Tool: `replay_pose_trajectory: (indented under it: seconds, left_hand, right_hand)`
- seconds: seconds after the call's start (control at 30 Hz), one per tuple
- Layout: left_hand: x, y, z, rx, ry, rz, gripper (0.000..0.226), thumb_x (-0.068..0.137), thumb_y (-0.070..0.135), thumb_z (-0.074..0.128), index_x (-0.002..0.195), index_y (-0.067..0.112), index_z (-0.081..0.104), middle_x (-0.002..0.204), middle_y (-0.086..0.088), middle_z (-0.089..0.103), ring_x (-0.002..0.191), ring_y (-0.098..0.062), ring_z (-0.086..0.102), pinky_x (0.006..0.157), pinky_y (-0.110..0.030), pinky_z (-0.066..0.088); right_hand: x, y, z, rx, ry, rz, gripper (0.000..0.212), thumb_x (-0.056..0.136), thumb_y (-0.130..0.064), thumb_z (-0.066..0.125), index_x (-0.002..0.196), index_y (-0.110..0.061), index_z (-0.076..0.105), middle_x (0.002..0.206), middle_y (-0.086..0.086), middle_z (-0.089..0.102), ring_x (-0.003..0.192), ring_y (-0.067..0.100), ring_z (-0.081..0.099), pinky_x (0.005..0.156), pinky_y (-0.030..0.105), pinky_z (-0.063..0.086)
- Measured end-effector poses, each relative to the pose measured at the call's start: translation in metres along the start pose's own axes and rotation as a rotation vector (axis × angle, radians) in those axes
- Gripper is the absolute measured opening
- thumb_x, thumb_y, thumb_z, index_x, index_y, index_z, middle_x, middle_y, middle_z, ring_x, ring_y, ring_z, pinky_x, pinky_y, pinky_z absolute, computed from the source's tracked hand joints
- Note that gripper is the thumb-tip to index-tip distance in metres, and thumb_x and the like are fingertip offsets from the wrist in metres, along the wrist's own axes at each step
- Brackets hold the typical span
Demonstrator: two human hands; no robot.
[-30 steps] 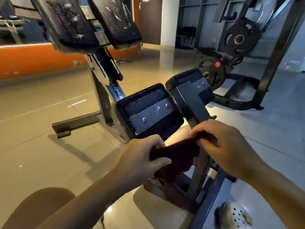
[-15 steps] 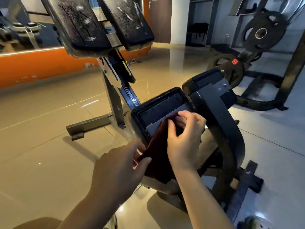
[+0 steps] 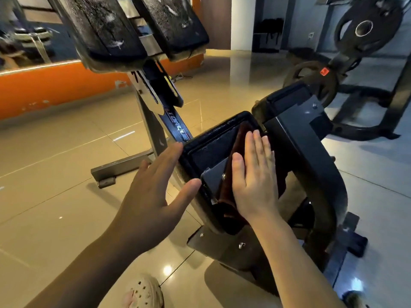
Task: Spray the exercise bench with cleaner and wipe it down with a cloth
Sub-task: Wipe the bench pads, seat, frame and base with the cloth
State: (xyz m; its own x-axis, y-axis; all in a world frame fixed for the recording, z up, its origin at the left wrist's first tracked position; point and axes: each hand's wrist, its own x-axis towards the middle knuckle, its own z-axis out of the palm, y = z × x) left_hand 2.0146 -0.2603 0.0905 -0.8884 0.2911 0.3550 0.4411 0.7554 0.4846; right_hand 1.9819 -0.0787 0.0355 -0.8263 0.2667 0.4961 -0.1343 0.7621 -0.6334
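The exercise bench stands in front of me, its two upper pads dark and flecked with white foam. A lower black pad with a metal plate faces me, held on a grey steel frame. A dark red cloth lies flat against that pad's back. My right hand presses it there with straight fingers. My left hand is spread, its fingertips touching the pad's left edge. No spray bottle is visible.
Glossy beige floor tiles surround the bench. A weight machine with black plates stands at the back right. An orange wall base and mirror run along the left. My light clog shows at the bottom.
Both hands held the cloth bunched a second ago. The right hand has carried it up onto the pad and flattened over it. The left hand let go and opened beside the pad.
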Motion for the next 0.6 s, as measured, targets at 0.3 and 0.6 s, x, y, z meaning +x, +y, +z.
replay_pose_trajectory:
  seconds: [0.3, 0.6]
  left_hand:
    - [-0.001, -0.003, -0.005, -0.100, -0.069, 0.007, 0.061, 0.073, 0.076, 0.020, 0.130, 0.065, 0.002, 0.137, 0.046, 0.000, 0.135, 0.012, 0.009, 0.118, -0.032, 0.012]
    - [-0.002, -0.004, -0.009, -0.106, -0.131, 0.034, 0.056, 0.083, 0.057, 0.026, 0.131, 0.057, -0.003, 0.136, 0.043, -0.004, 0.134, 0.014, 0.001, 0.120, -0.030, 0.006]
  right_hand:
    - [-0.087, -0.020, 0.020, 0.064, 0.114, -0.009, 0.059, 0.102, -0.056, 0.015, 0.153, -0.028, 0.010, 0.161, -0.011, 0.012, 0.149, 0.004, 0.004, 0.120, 0.022, -0.001]
    - [0.010, -0.004, -0.016, -0.131, -0.093, 0.076, 0.077, 0.089, -0.062, 0.003, 0.154, -0.021, 0.000, 0.164, -0.005, -0.005, 0.145, 0.004, -0.016, 0.115, 0.026, -0.018]
